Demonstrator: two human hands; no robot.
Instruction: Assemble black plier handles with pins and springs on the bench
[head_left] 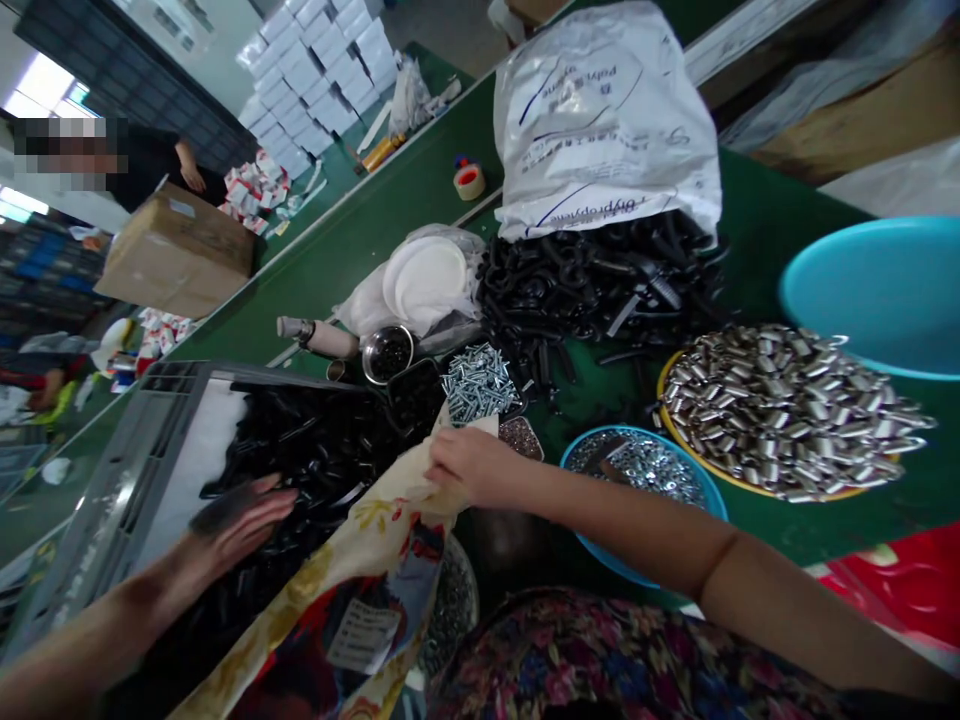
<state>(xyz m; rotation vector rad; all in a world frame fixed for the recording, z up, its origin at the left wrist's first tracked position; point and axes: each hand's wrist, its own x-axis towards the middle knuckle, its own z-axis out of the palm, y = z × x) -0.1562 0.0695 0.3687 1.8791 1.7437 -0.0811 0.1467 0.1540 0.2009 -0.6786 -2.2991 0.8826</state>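
My right hand (pixel 480 467) is closed on the upper edge of a printed cloth (pixel 375 560), cream with yellow and red patterns and a pale text patch. The cloth hangs down toward my lap, its lower part cut off by the frame. My left hand (pixel 244 517), dark on its back, hovers over a grey crate (pixel 161 430) of black parts (pixel 315 440) with fingers stretched out, holding nothing. Just beyond my right hand lie silver screws (pixel 478 383) in a heap, beside a small tray of tiny brownish parts (pixel 520 438).
A blue basin (pixel 716 500) of small metal pieces and a yellow basin (pixel 664 400) heaped with shiny metal parts stand right. Behind, a white polypropylene sack (pixel 607 120) rests against black curved pieces (pixel 600 280). A person (pixel 161 160) stands by a cardboard box (pixel 180 250) far left.
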